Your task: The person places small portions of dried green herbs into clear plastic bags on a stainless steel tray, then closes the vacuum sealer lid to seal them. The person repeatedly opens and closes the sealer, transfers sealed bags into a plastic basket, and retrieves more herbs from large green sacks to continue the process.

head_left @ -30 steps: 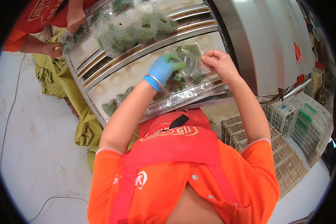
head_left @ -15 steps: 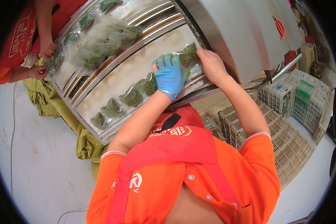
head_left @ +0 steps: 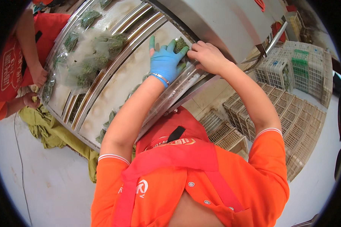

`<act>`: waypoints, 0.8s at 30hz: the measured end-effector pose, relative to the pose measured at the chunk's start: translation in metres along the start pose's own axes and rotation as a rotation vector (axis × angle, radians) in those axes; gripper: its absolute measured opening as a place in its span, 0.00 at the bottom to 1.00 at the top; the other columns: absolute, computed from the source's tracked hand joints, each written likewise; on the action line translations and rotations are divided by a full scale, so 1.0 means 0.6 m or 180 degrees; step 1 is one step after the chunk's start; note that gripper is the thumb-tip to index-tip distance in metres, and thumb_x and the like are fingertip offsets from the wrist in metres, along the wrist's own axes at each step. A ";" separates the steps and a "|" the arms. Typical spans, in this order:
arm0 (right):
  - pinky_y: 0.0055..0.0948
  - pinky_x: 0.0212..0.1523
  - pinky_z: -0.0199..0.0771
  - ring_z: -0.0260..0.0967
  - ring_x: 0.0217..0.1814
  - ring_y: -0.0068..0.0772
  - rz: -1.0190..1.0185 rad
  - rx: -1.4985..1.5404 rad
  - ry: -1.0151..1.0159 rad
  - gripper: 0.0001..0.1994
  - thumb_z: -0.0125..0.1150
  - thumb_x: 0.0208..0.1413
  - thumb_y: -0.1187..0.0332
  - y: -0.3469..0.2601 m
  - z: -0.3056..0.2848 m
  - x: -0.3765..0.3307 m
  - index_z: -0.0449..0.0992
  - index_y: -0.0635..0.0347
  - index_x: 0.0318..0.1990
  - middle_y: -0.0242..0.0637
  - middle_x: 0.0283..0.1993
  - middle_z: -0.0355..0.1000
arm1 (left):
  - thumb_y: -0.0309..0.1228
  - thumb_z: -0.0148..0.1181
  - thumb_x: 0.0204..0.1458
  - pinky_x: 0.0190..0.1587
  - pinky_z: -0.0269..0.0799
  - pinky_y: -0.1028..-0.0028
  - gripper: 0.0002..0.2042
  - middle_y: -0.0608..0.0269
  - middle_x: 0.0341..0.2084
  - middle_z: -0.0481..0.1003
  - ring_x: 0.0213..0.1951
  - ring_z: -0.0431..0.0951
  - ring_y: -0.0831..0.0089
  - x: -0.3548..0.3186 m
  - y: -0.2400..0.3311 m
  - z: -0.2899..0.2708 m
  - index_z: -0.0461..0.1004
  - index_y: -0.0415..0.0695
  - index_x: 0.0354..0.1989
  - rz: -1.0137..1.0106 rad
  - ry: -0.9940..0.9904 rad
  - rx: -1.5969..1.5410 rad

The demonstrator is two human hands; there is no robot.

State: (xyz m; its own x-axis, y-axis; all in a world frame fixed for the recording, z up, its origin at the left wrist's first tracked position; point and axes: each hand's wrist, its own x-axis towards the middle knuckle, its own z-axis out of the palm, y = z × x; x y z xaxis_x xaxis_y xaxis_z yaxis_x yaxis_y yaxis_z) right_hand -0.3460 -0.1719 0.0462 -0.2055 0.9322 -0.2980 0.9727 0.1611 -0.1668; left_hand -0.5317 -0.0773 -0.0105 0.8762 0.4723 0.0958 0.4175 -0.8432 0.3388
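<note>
The left hand [head_left: 165, 63] has spread wider, apparently touching the green-filled bag [head_left: 181, 45].

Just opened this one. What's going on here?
A person in a red apron has their gloved left hand spread against a small clear bag of greens on a white work surface. Their bare right hand is at the bag's right end; its exact grip is unclear. More bagged greens lie beyond the left forearm. Across the surface, a co-worker's hand is beside another bag.
</note>
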 end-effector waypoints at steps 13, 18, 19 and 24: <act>0.41 0.48 0.73 0.71 0.50 0.47 0.1536 0.1386 0.2600 0.12 0.66 0.52 0.70 -0.181 0.100 -0.272 0.77 0.56 0.45 0.40 0.48 0.72 | 0.58 0.67 0.47 0.72 0.44 0.45 0.44 0.43 0.67 0.61 0.69 0.59 0.45 0.004 0.039 -0.026 0.59 0.58 0.72 0.0460 0.0191 0.0883; 0.41 0.49 0.75 0.73 0.50 0.47 0.4424 0.2257 0.2490 0.14 0.61 0.57 0.69 -0.389 0.346 -0.626 0.76 0.57 0.50 0.43 0.53 0.72 | 0.47 0.74 0.44 0.72 0.41 0.43 0.43 0.45 0.65 0.61 0.68 0.57 0.44 -0.060 0.283 -0.055 0.64 0.45 0.69 0.1618 0.1111 -0.0603; 0.40 0.49 0.75 0.74 0.49 0.47 0.5061 0.2484 0.2432 0.14 0.60 0.57 0.69 -0.438 0.397 -0.702 0.76 0.57 0.51 0.45 0.53 0.72 | 0.44 0.74 0.44 0.71 0.44 0.43 0.41 0.46 0.64 0.62 0.67 0.58 0.45 -0.089 0.353 -0.056 0.65 0.42 0.67 0.1748 0.0696 -0.0698; 0.46 0.56 0.73 0.69 0.58 0.50 0.8047 0.3030 0.1743 0.20 0.61 0.59 0.64 -0.705 0.619 -1.018 0.74 0.59 0.57 0.51 0.59 0.68 | 0.42 0.74 0.43 0.71 0.48 0.47 0.43 0.45 0.64 0.62 0.67 0.58 0.46 -0.266 0.642 0.088 0.61 0.44 0.69 0.2506 -0.1195 -0.1302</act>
State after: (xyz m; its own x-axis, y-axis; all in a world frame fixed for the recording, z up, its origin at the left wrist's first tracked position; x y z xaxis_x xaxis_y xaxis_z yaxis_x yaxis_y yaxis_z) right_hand -0.6719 -0.9296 -0.0506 0.5497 -0.7463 -0.3752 -0.8353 -0.4913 -0.2467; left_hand -0.4982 -0.4910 0.0550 0.9189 -0.3636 0.1532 -0.3771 -0.6950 0.6122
